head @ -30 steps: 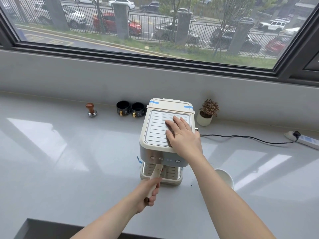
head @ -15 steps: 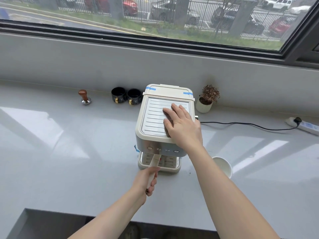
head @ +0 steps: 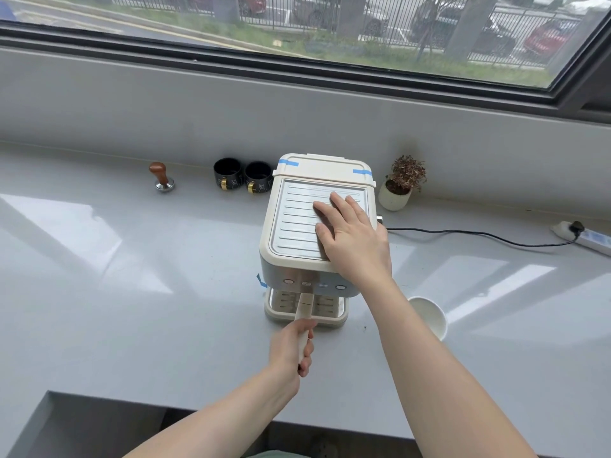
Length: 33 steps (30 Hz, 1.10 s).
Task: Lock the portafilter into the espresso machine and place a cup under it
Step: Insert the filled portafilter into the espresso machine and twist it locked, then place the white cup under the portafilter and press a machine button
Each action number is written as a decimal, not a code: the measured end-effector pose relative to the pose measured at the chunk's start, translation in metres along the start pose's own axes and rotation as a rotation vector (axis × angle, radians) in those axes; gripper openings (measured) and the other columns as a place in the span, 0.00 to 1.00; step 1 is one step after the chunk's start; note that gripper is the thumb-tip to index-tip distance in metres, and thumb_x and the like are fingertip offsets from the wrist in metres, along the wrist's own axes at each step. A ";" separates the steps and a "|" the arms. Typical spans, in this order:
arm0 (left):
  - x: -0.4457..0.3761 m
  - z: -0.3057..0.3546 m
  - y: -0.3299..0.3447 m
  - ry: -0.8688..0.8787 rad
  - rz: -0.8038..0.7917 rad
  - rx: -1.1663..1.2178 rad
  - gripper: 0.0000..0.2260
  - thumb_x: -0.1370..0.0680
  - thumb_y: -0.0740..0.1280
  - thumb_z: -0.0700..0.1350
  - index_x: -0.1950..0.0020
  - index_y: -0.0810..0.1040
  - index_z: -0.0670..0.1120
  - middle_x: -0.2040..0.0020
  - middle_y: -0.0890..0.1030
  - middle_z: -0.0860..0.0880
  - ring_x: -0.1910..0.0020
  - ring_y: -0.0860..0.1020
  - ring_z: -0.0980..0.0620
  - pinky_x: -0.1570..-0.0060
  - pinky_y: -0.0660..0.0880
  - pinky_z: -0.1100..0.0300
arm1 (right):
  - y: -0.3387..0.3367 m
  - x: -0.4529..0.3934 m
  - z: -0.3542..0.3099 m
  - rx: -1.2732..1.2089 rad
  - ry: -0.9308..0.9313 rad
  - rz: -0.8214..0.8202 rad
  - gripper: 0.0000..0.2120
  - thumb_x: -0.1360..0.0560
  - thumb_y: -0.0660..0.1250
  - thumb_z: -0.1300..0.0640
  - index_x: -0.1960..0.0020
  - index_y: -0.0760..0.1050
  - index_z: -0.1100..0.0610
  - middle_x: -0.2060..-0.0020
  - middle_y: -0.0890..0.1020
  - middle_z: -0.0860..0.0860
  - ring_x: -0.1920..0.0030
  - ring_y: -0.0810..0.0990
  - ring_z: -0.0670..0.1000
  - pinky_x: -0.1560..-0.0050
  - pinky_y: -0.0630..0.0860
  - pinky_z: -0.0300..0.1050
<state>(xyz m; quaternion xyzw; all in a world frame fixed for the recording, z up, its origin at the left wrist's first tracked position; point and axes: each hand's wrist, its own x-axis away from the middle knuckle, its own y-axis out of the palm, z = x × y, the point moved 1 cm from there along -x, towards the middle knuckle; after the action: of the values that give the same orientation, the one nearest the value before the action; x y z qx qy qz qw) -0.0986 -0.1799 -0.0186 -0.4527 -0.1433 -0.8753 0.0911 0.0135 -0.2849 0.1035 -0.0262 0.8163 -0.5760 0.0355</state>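
Both hands were busy: the left hand [head: 291, 347] gripped the portafilter [head: 305, 310] handle, its long axis pointing from the espresso machine [head: 317, 226] toward the person, while the right hand [head: 353, 239] pressed flat on top, nearer the white cup [head: 429, 317] at its right.
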 end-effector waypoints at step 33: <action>0.033 0.116 -0.021 1.078 0.266 -0.581 0.24 0.25 0.50 0.61 0.31 0.64 0.55 0.38 0.70 0.55 0.39 0.72 0.53 0.44 0.72 0.51 | 0.007 0.014 0.017 -0.122 -0.160 0.279 0.18 0.23 0.56 0.48 0.36 0.75 0.47 0.31 0.74 0.45 0.28 0.67 0.49 0.30 0.62 0.53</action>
<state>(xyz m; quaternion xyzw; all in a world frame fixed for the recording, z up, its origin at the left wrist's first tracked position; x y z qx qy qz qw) -0.0346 -0.1228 0.0684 0.0320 0.2243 -0.9650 0.1319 0.0008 -0.2996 0.0904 0.0398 0.8401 -0.5108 0.1783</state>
